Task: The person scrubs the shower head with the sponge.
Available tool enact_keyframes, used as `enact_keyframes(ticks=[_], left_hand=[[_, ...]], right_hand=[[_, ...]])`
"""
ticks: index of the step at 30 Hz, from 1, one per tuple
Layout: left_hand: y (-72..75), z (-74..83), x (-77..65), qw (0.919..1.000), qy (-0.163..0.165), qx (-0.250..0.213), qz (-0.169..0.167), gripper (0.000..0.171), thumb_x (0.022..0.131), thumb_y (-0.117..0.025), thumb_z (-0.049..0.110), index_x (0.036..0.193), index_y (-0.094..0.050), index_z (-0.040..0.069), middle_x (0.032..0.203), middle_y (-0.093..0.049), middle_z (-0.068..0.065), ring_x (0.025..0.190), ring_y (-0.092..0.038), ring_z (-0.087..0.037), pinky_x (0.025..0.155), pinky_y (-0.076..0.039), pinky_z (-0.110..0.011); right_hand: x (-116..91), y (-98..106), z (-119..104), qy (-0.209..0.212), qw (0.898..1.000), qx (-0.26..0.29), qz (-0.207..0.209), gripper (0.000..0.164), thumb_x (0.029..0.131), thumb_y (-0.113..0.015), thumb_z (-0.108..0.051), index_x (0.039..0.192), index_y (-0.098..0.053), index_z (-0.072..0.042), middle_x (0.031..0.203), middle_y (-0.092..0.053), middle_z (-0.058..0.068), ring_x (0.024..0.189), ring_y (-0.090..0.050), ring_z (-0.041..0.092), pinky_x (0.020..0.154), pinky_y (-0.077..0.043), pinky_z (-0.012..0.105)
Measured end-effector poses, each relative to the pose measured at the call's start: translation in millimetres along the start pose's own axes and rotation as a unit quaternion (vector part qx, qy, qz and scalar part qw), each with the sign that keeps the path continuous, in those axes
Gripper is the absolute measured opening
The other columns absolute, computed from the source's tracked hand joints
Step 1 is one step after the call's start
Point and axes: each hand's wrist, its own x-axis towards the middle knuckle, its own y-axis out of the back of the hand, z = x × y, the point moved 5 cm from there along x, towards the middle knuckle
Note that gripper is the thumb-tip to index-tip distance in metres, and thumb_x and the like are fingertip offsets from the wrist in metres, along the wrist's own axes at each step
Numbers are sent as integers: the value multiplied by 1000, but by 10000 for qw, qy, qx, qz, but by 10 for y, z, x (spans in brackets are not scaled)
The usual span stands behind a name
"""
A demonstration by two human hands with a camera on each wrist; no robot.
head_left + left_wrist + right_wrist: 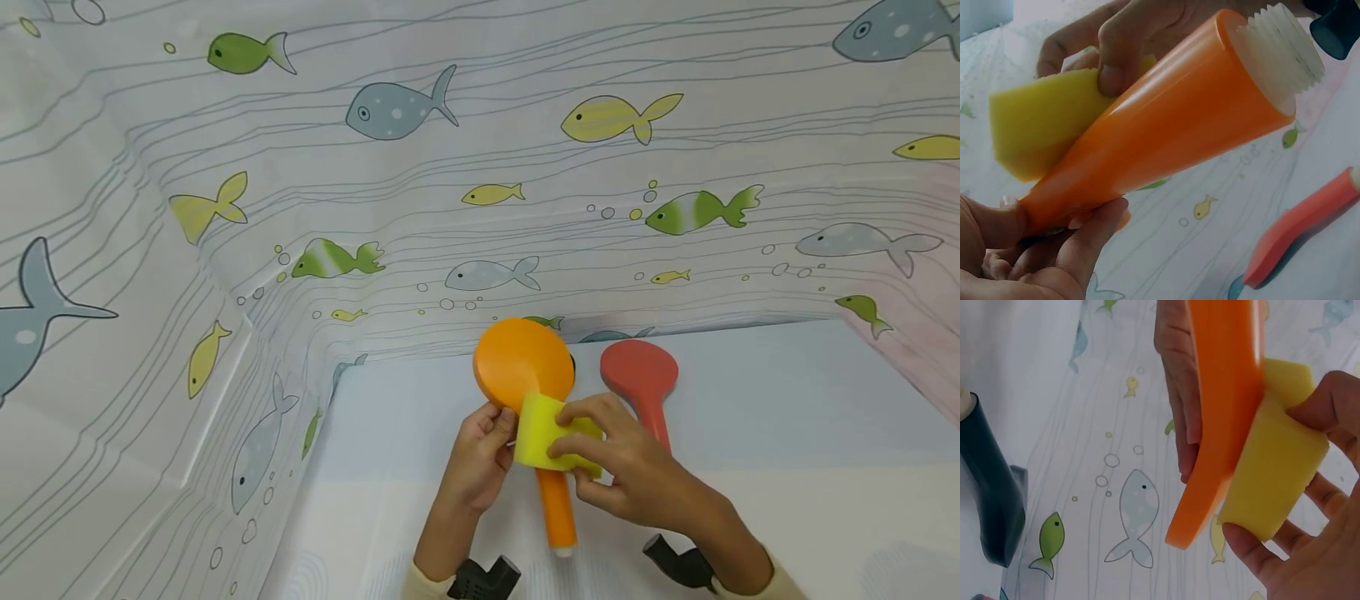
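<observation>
An orange handheld shower head is held up at a tilt, its white threaded end large in the left wrist view. My left hand pinches it near the neck, thumb on one side and fingers on the other. A yellow sponge lies against the neck and upper handle. My right hand grips the sponge, with spread fingers on its outer side. In the right wrist view the sponge touches the orange surface.
A red shower head lies on the table, right of the orange one. A dark object with a pale end shows at left in the right wrist view. Fish-printed sheeting rises behind and at the left.
</observation>
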Motion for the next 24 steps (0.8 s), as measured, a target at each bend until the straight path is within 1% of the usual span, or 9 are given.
enact_keyframes(ticks=[3, 6, 9, 13, 15, 17, 19, 22, 24], left_hand=[[52, 26, -13, 9995, 70, -68, 289, 41, 100, -39, 24, 131, -39, -3, 114, -57, -7, 97, -60, -14, 87, -53, -29], [106, 53, -23, 9984, 59, -159, 540, 41, 99, -41, 24, 130, -39, -3, 112, -55, -7, 96, -59, -15, 88, -53, -29], [156, 81, -28, 9971, -35, -292, 705, 40, 99, -42, 23, 129, -39, -3, 113, -56, -8, 96, -60, -16, 87, -53, -30], [209, 125, -25, 9956, -195, -476, 782, 42, 99, -42, 23, 133, -38, -3, 121, -55, -12, 102, -62, -20, 88, -53, -33], [220, 138, -27, 9952, -223, -536, 786, 43, 99, -42, 23, 133, -38, -2, 122, -55, -12, 102, -62, -20, 87, -53, -33], [222, 141, -29, 9952, -257, -588, 733, 42, 99, -41, 23, 133, -37, -2, 122, -55, -11, 102, -62, -19, 87, -53, -33], [216, 134, -29, 9955, -257, -624, 660, 41, 100, -40, 22, 133, -38, -2, 120, -56, -10, 101, -62, -19, 87, -53, -32], [184, 111, -32, 9969, -227, -592, 474, 41, 100, -39, 21, 133, -38, -3, 118, -56, -9, 100, -62, -17, 87, -53, -32], [153, 86, -30, 9980, -151, -519, 329, 41, 100, -39, 21, 133, -38, -2, 119, -57, -8, 101, -62, -17, 88, -52, -32]], right_hand=[[6, -22, -45, 139, 9997, 134, -178, 38, 68, -64, -10, 101, -63, -30, 117, -51, -7, 109, -42, 10, 88, -37, 14], [2, -35, -85, 189, 9988, 240, -391, 39, 69, -66, -11, 101, -62, -33, 117, -51, -9, 108, -41, 7, 86, -37, 13], [-8, -30, -130, 261, 9970, 406, -613, 39, 69, -68, -12, 100, -61, -34, 117, -52, -10, 107, -41, 6, 86, -42, 15], [-23, -16, -172, 307, 9935, 583, -923, 39, 70, -69, -13, 99, -60, -36, 117, -53, -11, 107, -42, 5, 85, -47, 22], [-29, -13, -175, 295, 9926, 595, -1015, 40, 70, -70, -13, 100, -60, -37, 117, -52, -12, 107, -42, 5, 84, -48, 23], [-32, -11, -169, 289, 9927, 605, -1000, 40, 70, -70, -13, 100, -60, -37, 118, -52, -12, 108, -41, 5, 84, -48, 23], [-31, -7, -154, 297, 9940, 577, -883, 39, 71, -69, -13, 100, -60, -36, 119, -51, -10, 109, -41, 7, 85, -48, 23], [-25, -11, -106, 221, 9970, 398, -629, 37, 72, -68, -14, 102, -62, -35, 119, -50, -8, 110, -41, 8, 85, -46, 18], [-24, -12, -62, 95, 9986, 231, -465, 35, 74, -67, -14, 103, -63, -33, 120, -50, -6, 111, -42, 11, 85, -45, 19]])
